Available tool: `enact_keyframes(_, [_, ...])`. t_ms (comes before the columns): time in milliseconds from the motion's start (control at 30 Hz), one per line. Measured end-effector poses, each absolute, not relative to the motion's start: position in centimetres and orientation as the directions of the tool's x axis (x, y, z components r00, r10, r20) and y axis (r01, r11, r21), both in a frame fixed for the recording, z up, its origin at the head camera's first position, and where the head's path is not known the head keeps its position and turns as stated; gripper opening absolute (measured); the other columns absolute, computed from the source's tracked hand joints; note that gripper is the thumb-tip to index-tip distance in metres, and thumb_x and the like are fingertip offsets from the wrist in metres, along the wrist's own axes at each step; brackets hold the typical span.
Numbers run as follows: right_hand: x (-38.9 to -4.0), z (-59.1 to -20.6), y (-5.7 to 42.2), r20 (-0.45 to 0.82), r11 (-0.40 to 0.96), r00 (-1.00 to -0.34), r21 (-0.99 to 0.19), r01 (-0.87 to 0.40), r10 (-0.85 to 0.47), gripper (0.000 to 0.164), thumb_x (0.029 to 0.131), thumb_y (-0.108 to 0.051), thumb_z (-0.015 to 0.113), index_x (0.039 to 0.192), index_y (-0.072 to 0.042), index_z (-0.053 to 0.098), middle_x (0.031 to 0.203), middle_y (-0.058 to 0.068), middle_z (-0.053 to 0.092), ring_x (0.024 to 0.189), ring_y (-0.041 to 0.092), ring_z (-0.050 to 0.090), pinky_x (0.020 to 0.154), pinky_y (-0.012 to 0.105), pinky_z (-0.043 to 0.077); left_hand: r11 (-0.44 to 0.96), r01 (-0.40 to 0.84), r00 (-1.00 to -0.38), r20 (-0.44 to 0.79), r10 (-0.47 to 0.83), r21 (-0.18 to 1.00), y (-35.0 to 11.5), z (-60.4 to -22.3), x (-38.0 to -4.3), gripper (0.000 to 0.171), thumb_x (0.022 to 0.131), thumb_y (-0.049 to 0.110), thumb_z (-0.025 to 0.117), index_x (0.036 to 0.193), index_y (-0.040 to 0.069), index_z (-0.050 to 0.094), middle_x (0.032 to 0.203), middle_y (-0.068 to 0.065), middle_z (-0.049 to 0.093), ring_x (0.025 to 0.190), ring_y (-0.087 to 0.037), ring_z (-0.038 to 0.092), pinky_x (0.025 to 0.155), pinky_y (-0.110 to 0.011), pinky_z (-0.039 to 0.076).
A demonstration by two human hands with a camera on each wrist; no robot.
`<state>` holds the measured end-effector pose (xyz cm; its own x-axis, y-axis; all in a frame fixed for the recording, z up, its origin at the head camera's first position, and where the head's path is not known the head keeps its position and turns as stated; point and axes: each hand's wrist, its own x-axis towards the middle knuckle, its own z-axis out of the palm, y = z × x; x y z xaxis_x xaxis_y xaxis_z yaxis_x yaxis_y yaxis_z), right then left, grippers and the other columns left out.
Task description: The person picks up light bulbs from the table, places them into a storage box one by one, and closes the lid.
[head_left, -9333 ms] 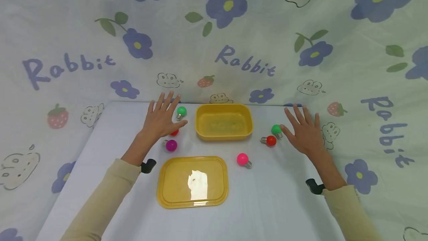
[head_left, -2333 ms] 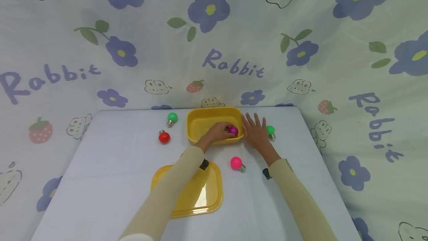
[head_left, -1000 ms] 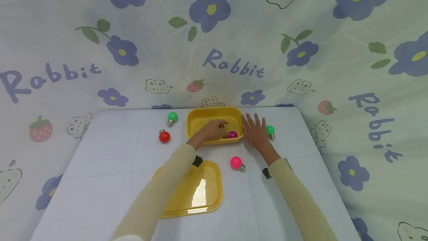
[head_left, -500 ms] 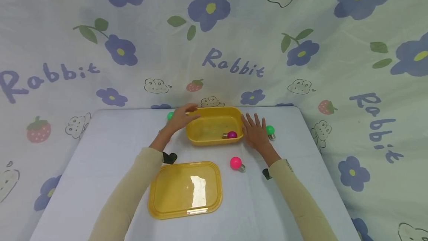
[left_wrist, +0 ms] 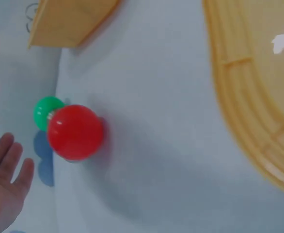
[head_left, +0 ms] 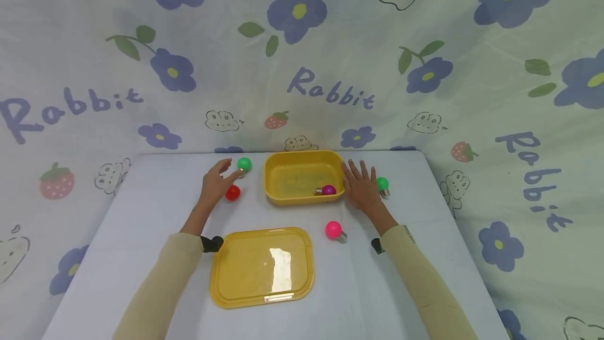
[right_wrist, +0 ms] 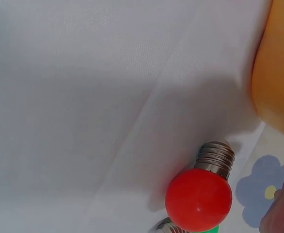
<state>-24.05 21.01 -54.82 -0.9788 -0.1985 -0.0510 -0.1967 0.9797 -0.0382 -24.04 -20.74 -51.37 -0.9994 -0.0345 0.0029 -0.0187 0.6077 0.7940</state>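
Observation:
My left hand, empty with fingers apart, hovers beside a red light bulb and a green light bulb on the left of the table. Both bulbs also show in the left wrist view, the red bulb overlapping the green bulb. At the right end of the yellow box lies my right hand, fingers straight. A purple light bulb lies inside that box. Another red light bulb appears in the right wrist view; my right hand hides it from the head camera.
Right of my right hand is a green light bulb. A pink light bulb lies in front of the box. Nearer me sits a flat yellow lid. A patterned cloth hangs behind the white table.
The purple bulb went from the left of the table into the box, released by my left hand, which has since moved back left. My right hand has come in to the box's right end.

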Motion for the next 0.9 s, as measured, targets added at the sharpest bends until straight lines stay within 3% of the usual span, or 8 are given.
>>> enact_keyframes(267, [-24.1,-54.8,21.0,-0.057,0.98,-0.979,-0.053,-0.193,-0.196,0.058,0.109,-0.037,0.028,0.162,-0.02,0.012,0.166,0.008,0.011,0.151,0.037,0.001,0.116,0.058,-0.008,0.581,-0.167,-0.982,-0.081,-0.172,0.797,-21.6,-53.4,-21.9,0.067,0.099,0.029,0.064,0.151,-0.002,0.036,0.151,-0.025,0.04,0.138,-0.041,0.039,0.11,-0.052,0.036])
enact_keyframes(500, [-24.0,-54.7,20.9,-0.044,0.98,-0.979,-0.037,-0.196,-0.198,0.058,0.109,-0.037,0.029,0.162,-0.02,0.015,0.166,0.008,0.015,0.151,0.038,0.006,0.118,0.06,0.001,0.608,-0.257,-0.964,-0.153,-0.22,0.751,-21.3,-54.3,-20.9,0.074,0.098,0.033,0.064,0.152,-0.005,0.031,0.147,-0.032,0.041,0.136,-0.044,0.04,0.109,-0.052,0.038])
enact_keyframes(900, [-24.0,-54.7,20.9,-0.055,0.981,-0.98,-0.052,-0.189,-0.192,0.058,0.109,-0.037,0.026,0.162,-0.021,0.012,0.166,0.007,0.014,0.151,0.037,0.003,0.118,0.059,-0.002,0.622,-0.192,-0.981,-0.134,-0.139,0.759,-21.0,-55.0,-20.7,0.068,0.099,0.031,0.064,0.147,-0.009,0.039,0.143,-0.031,0.047,0.132,-0.044,0.045,0.105,-0.051,0.042])
